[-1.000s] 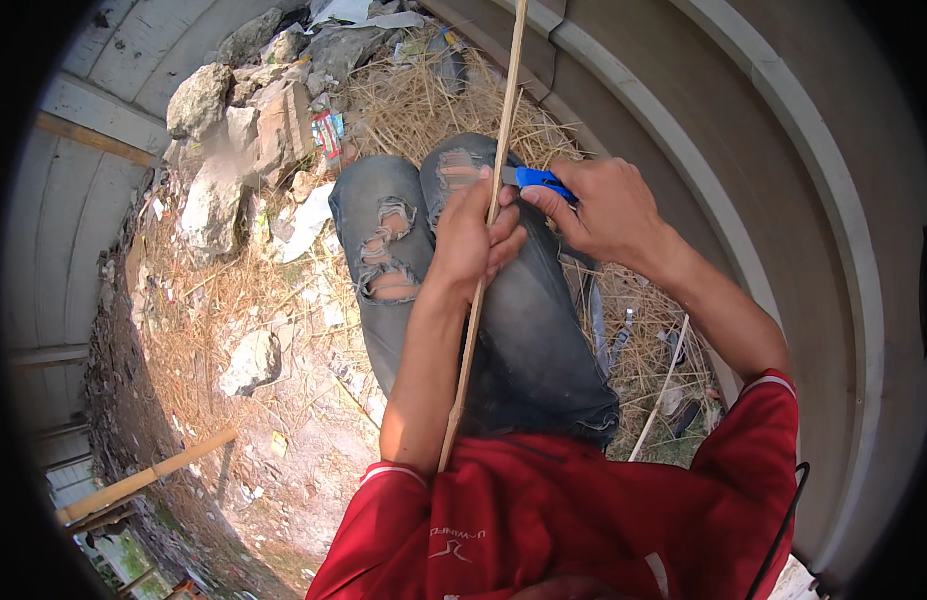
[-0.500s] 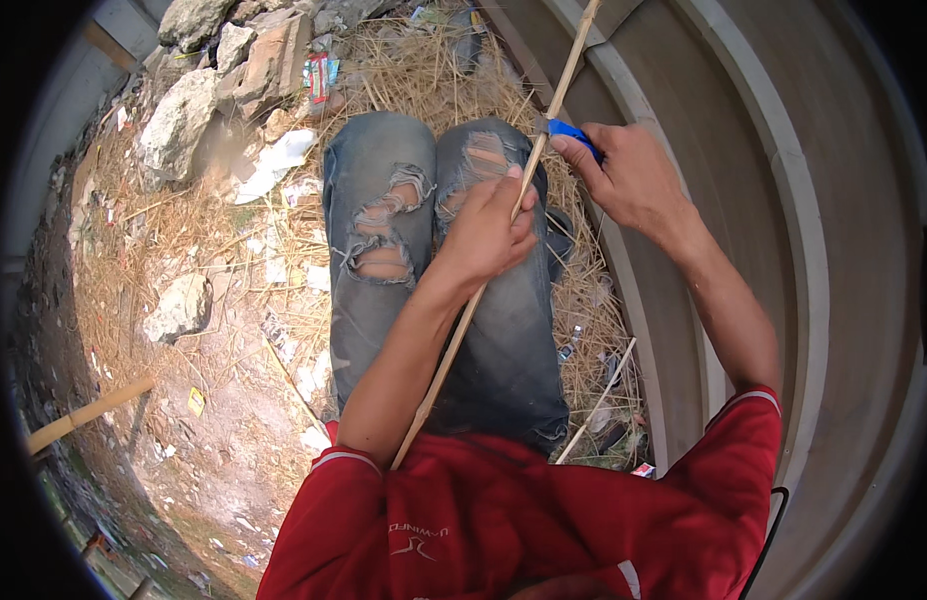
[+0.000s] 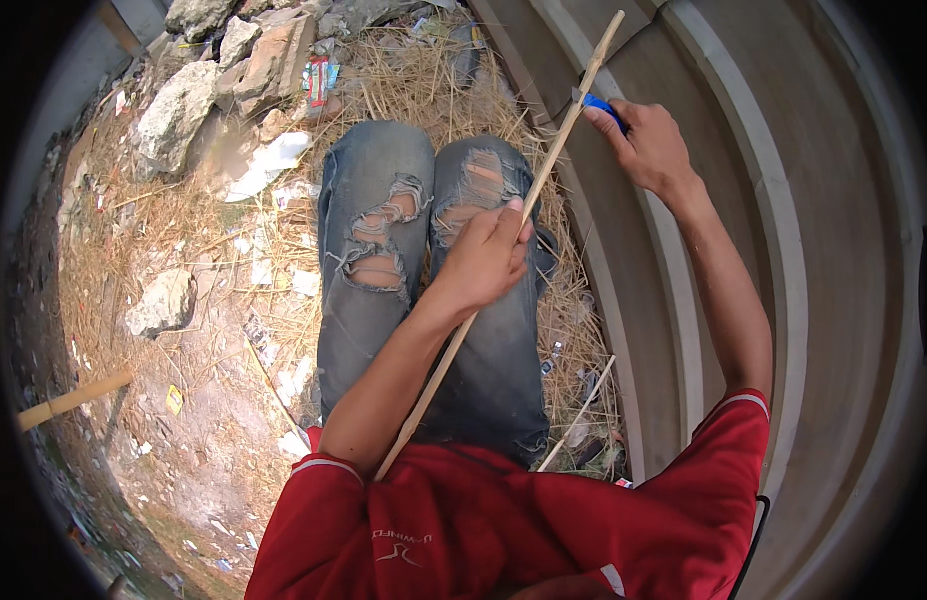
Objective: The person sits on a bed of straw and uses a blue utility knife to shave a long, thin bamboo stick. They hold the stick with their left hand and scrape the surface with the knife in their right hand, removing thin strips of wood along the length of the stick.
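Straw and litter cover the sunlit ground around a pair of ripped jeans, with rough rocks heaped beyond them to the left, a red packet just past their left knee, and a big ridged panel curving up along their right side through my fisheye. Now to the action, right over the lap! I've got a long wooden strip slanting across the right leg of the jeans, near end down at the red shirt, far end well out past the right knee. Left hand: closed, fingers curled round the strip over that right leg, thumb lying along the top. Right hand: out beyond the jeans to the right, closed on a blue cutter, thumb reaching toward the wood. A bit of grey blade shows right at the strip, not far from its far tip; whether it's biting in, I can't tell from my end. Off to the left of the jeans I spot a lone stone and a bamboo pole; close by on their right, a thin pale stick slants toward the shirt.
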A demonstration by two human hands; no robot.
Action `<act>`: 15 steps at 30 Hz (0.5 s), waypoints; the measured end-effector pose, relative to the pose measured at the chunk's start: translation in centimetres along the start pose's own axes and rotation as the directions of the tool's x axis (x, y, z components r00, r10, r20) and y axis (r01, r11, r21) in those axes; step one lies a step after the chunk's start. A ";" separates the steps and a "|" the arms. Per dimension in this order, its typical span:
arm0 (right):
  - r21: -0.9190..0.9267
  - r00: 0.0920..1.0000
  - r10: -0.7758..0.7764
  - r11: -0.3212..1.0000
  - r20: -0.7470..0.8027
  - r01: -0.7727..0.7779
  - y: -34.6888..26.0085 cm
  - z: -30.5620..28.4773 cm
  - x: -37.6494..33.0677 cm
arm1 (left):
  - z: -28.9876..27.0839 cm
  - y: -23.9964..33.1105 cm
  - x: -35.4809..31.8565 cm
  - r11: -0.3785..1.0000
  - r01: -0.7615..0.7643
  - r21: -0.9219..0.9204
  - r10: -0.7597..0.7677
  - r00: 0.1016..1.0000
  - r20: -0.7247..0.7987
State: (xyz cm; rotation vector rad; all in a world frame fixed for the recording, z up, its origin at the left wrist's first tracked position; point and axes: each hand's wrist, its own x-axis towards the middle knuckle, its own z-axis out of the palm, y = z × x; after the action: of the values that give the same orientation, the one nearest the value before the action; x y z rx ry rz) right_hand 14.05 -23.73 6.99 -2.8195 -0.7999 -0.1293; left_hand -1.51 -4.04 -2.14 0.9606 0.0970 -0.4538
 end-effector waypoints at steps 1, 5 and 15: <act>0.073 0.995 -0.091 0.993 0.031 0.088 -1.0 0.9 -1.5 | -0.4 0.4 -0.1 0.999 0.024 -0.037 -0.023 1.000 0.020; -0.032 0.983 -0.173 0.984 0.065 0.175 -2.2 1.1 -3.2 | -0.1 0.8 -0.2 0.999 0.032 -0.016 -0.032 0.999 0.000; -0.303 0.910 -0.224 0.946 -0.350 0.116 4.1 -1.8 2.7 | -0.4 1.1 -0.6 0.999 0.035 0.025 -0.037 0.996 0.080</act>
State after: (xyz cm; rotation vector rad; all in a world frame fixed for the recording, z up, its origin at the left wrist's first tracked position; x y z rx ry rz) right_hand 18.49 -26.12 8.40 -2.8193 -0.9954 -0.8525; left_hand -1.60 -2.97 -1.38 0.9636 0.0366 -0.5267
